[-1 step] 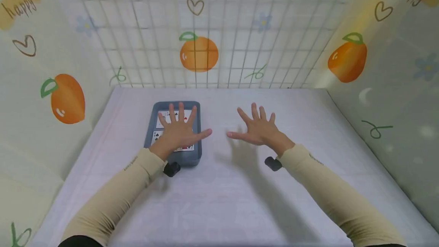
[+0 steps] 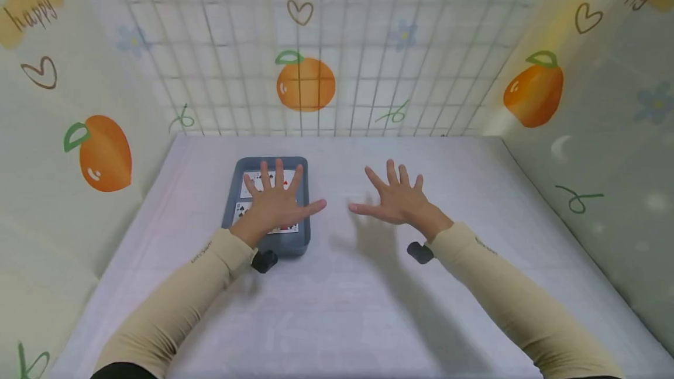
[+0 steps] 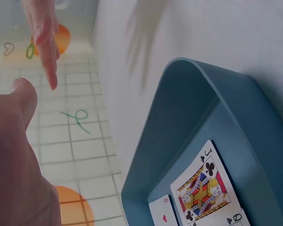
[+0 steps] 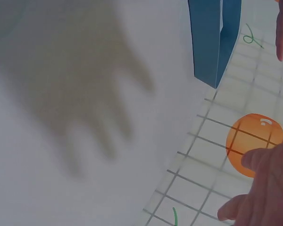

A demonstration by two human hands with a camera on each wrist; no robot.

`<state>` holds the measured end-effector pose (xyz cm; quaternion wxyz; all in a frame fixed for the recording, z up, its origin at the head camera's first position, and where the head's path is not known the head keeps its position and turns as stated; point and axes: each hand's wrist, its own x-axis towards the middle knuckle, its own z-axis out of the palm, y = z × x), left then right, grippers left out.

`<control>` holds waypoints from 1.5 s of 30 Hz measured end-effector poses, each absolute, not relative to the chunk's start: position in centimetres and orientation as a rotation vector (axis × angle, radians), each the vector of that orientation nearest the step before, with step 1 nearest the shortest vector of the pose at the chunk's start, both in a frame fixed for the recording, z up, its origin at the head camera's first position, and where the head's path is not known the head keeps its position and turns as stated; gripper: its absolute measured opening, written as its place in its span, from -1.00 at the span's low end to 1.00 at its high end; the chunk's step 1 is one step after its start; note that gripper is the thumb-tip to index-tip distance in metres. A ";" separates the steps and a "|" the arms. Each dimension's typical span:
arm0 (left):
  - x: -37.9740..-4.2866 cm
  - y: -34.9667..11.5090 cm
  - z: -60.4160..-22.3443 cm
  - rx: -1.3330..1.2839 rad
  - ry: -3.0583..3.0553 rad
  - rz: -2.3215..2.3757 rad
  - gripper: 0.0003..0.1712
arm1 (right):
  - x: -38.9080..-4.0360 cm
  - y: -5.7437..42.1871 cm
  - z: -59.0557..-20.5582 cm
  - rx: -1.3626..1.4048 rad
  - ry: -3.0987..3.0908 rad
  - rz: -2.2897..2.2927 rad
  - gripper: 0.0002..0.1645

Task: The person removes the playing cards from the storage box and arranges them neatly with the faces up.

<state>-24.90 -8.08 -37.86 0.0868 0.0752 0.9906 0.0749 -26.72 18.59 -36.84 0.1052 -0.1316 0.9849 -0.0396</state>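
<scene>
Inside blue tray, playing cards

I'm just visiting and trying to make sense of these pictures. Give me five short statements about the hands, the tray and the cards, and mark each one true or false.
1. In the head view, the left hand covers part of the blue tray. True.
2. The right hand is clenched into a fist. False: its fingers are spread apart.
3. The jack of clubs lies inside the tray. True.
4. Every card in the tray is face down. False: several cards, such as the jack, plainly show their faces.
5. The two hands are clasped together. False: there is a gap between them.
</scene>
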 end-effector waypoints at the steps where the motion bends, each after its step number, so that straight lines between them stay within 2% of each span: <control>1: -24.9 -8.1 -37.9 0.223 2.948 0.223 0.23 | -26.8 18.5 -36.9 -0.388 2.898 -0.119 0.35; 15: -25.7 -10.1 -38.6 0.224 2.987 0.312 0.25 | -27.5 17.6 -37.3 -0.418 2.902 -0.129 0.36; 22: -25.7 -14.1 -38.4 0.142 3.053 0.413 0.26 | -28.1 16.7 -37.8 -0.465 2.890 -0.227 0.33; 29: -25.0 -18.5 -40.3 0.126 3.044 0.601 0.24 | -28.8 16.1 -39.1 -0.573 2.878 -0.309 0.26; 35: -24.3 -21.7 -42.7 -0.033 3.035 0.885 0.11 | -28.8 16.6 -39.3 -0.623 2.889 -0.366 0.23; 40: -24.7 -23.3 -44.2 -0.201 2.965 1.136 -0.11 | -28.8 16.8 -39.7 -0.606 2.890 -0.411 0.22; 45: -25.3 -24.8 -45.1 -0.219 2.866 1.308 -0.28 | -28.6 16.7 -40.3 -0.636 2.891 -0.480 0.19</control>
